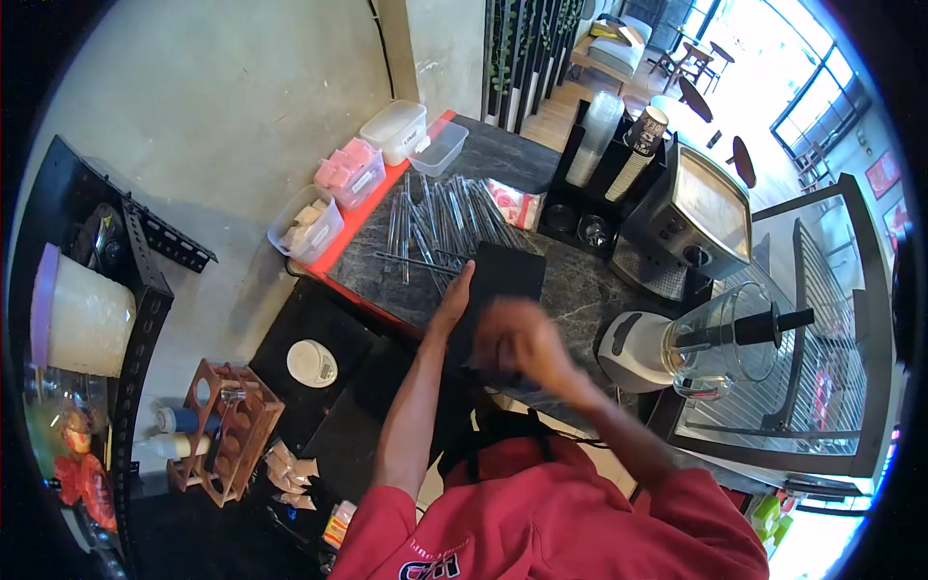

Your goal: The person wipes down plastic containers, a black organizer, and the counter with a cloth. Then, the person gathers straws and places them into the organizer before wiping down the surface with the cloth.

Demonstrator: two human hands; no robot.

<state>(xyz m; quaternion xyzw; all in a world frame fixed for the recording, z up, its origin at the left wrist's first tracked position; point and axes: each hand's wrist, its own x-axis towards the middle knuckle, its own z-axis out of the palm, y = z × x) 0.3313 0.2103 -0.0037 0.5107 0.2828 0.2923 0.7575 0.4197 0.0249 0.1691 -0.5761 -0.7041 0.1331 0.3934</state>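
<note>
A flat black rectangular object, perhaps a box or a holder, is tilted over the near edge of the dark marbled counter. Its left side is gripped by my left hand, whose thumb lies along the edge while the other fingers are hidden. My right hand is over the object's lower part, smeared by motion, so its fingers and anything in them cannot be made out. Just beyond lies a loose heap of thin straws, seemingly in clear wrappers. A red-and-white packet rests to their right.
Plastic tubs line the counter's red left edge. Right of my hands stand a blender, a steel machine and a black cup rack. Lower left are a white scale and a wooden rack.
</note>
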